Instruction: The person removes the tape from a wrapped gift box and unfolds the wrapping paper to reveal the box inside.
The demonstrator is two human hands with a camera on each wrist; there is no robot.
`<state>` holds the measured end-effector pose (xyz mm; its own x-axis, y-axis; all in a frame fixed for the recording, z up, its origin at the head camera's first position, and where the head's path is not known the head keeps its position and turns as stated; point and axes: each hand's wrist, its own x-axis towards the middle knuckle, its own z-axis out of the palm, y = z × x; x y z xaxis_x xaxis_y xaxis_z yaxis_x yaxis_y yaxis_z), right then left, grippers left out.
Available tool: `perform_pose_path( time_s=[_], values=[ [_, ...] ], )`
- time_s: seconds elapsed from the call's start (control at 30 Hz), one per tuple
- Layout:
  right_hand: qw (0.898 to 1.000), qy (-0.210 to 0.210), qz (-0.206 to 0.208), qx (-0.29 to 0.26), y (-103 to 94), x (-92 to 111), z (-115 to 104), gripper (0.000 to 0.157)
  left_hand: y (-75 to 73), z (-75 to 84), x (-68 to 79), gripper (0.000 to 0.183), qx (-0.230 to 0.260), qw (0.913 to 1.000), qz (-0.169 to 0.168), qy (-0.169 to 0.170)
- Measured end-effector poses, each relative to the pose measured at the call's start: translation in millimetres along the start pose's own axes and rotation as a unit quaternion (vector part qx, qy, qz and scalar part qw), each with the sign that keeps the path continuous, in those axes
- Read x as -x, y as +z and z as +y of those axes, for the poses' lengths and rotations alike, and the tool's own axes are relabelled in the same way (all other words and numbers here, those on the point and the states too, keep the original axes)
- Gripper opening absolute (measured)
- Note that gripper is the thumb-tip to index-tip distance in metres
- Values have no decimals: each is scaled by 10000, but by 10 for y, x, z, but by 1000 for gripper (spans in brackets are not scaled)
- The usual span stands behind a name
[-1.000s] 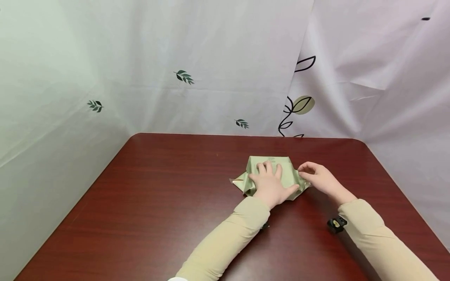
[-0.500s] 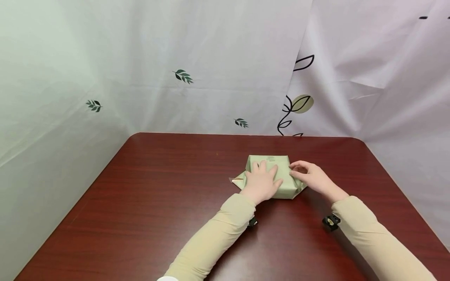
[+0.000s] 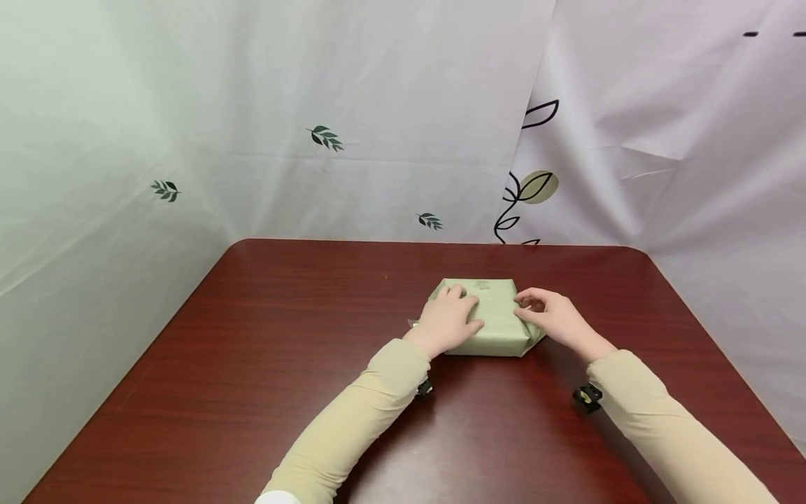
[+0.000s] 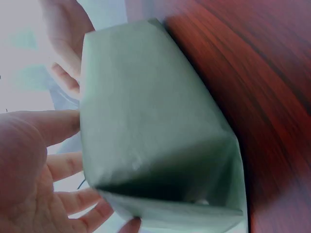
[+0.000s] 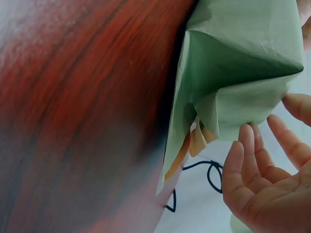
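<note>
A box-shaped parcel in pale green paper point(image 3: 497, 318) lies on the table. My left hand point(image 3: 443, 322) rests over the parcel's left part, fingers spread and partly bent across its top and far left side. At the right edge, my right hand point(image 3: 557, 318) touches the paper with its fingertips, thumb apart from the other fingers. The right wrist view shows the parcel's end folded inward, with a creased flap point(image 5: 248, 104) against those fingers and a tan inner layer point(image 5: 197, 141) peeking out. In the left wrist view, the near end also has a tucked fold point(image 4: 170, 211).
The parcel sits on a dark red wooden table point(image 3: 283, 336), toward its far side. White curtains with leaf prints point(image 3: 378, 105) hang behind and on both sides. Each wrist carries a small black camera point(image 3: 587, 399).
My left hand has slid left across the parcel's top, uncovering its middle and right part. My right hand has shifted slightly left, up against the right edge.
</note>
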<state>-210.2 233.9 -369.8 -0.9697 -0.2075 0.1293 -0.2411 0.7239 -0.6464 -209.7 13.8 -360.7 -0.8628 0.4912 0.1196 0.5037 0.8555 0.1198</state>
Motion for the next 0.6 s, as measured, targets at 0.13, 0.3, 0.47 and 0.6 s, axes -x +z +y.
perform_pose_path(
  time_s=[0.13, 0.3, 0.47, 0.6],
  values=[
    [9999, -26, 148, 64, 31, 2, -2, 24, 1, -98, -11, 37, 111, 9998, 181, 17],
    [9994, -37, 313, 109, 69, 2, -7, 22, 18, -195, 3, 33, 355, 9985, 392, 155],
    [9989, -15, 449, 143, 104, -2, -2, 21, 25, -263, 29, 33, 227, 9967, 484, 603],
    [9987, -16, 477, 192, 120, -7, -4, 21, 32, -300, 24, 34, 238, 9951, 527, 798]
  ],
)
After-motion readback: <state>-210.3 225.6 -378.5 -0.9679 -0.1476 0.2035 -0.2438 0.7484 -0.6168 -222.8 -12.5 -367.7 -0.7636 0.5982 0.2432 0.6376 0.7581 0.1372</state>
